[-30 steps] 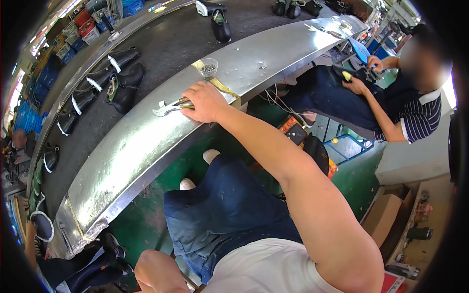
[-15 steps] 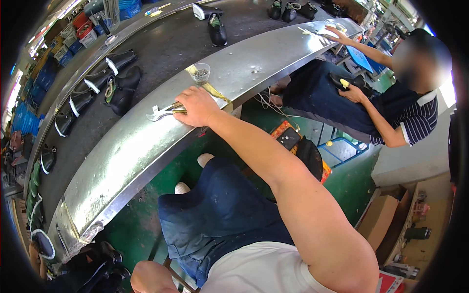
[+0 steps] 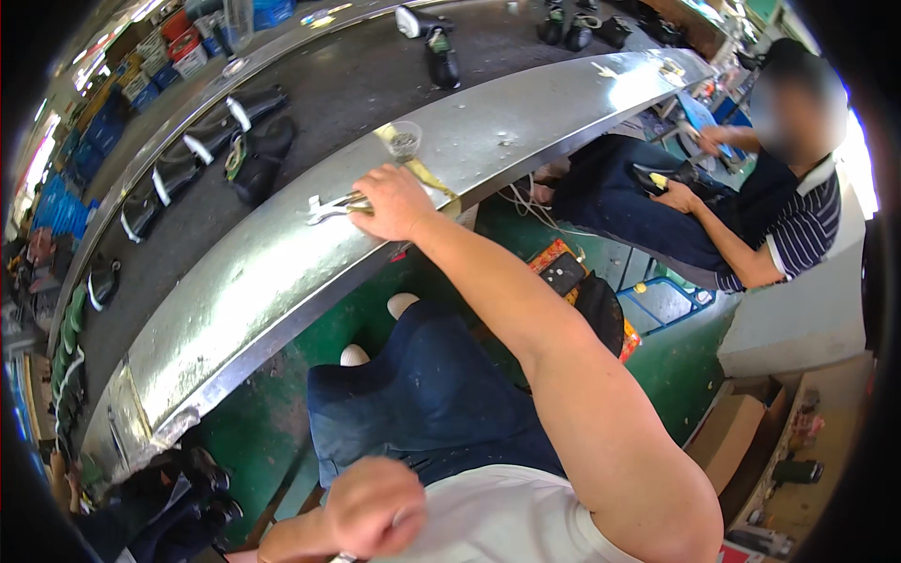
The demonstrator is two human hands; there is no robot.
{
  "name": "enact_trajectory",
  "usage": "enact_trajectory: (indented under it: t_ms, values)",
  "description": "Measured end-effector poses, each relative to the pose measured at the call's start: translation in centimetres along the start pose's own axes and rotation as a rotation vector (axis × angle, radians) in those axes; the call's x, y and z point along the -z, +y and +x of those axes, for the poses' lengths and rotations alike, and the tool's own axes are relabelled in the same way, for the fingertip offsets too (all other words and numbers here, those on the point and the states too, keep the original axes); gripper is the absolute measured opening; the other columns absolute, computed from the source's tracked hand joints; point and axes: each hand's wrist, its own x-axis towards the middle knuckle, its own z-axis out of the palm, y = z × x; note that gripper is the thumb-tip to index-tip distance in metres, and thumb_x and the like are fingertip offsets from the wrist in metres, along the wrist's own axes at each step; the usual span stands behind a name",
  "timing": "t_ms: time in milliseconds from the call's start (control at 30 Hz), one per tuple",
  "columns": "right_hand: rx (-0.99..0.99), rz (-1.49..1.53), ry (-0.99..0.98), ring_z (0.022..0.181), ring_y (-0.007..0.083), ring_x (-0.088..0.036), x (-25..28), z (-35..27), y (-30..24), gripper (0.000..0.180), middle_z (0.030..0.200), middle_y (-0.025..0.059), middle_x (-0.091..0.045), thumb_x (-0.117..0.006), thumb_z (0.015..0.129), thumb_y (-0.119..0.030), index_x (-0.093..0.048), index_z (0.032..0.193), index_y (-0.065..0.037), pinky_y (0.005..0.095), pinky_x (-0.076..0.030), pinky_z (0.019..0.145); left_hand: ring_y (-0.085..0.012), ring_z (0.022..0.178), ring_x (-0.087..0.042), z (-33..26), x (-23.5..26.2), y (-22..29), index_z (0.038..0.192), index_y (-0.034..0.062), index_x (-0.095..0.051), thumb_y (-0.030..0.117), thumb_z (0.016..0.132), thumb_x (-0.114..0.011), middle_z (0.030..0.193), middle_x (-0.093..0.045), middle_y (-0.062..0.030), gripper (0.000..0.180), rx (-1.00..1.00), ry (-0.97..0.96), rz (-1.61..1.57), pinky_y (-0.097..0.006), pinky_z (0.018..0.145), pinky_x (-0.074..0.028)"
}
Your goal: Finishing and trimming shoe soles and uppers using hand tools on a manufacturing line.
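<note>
My right hand (image 3: 392,201) reaches out over the long steel ledge (image 3: 282,281) and is closed on the handle of a metal plier-like tool (image 3: 324,205) lying on it, jaws pointing left. A small clear cup (image 3: 404,143) and a yellow strip (image 3: 434,182) sit just beyond the hand. My left hand (image 3: 374,505) is a loose fist down by my lap, close to my white shirt; nothing shows in it.
Beyond the ledge runs a dark conveyor belt (image 3: 328,103) carrying several black shoes (image 3: 255,159). A seated person in a striped shirt (image 3: 798,220) works on a shoe at the right. Green floor, an orange box (image 3: 563,272) and cardboard boxes (image 3: 737,432) lie below.
My right hand stays on the tool on the ledge. My left hand has come into view at the bottom. The person at the right drew an outstretched arm back to their lap.
</note>
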Motion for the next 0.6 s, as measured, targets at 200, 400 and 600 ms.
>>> enact_trajectory:
  t_ms: [200, 400, 600]
  values:
    - [0.02, 0.004, 0.153, 0.116, 0.0368, -0.06, 0.9, -0.3, 3.1, 0.05, 0.118, 0.0177, -0.067, -0.07, 0.083, -0.047, -0.072, 0.113, -0.007, 0.0479, -0.046, 0.102, -0.0302, 0.083, -0.069, -8.5, -5.2, -2.6, 0.101, 0.0013, -0.069, 0.013, 0.09, -0.074, 0.092, -0.068, -0.0161, 0.017, 0.923, -0.095, -0.143, -0.036, 0.071, -0.056]
    - [0.428, -0.186, 0.263, 0.124, 0.0352, -0.05, 5.2, -2.8, -0.9, 0.047, 0.126, 0.0132, -0.059, -0.074, 0.081, -0.025, -0.061, 0.12, -0.004, 0.0482, -0.035, 0.104, -0.0236, 0.088, -0.068, -11.0, -7.4, 0.4, 0.111, 0.0004, -0.07, 0.015, 0.091, -0.075, 0.102, -0.068, -0.012, 0.025, 1.053, 0.011, -0.444, -0.032, 0.073, -0.055]
    - [0.321, 0.671, -0.596, 0.079, 0.0338, -0.063, 8.4, -18.1, -8.9, 0.013, 0.083, 0.0122, -0.064, -0.071, 0.089, -0.02, -0.064, 0.092, -0.009, 0.0437, -0.051, 0.071, -0.0184, 0.094, -0.062, -11.5, -8.3, 1.8, 0.113, 0.0015, -0.072, 0.01, 0.089, -0.077, 0.107, -0.065, -0.0102, 0.026, 1.046, 0.112, -0.429, -0.03, 0.076, -0.051]
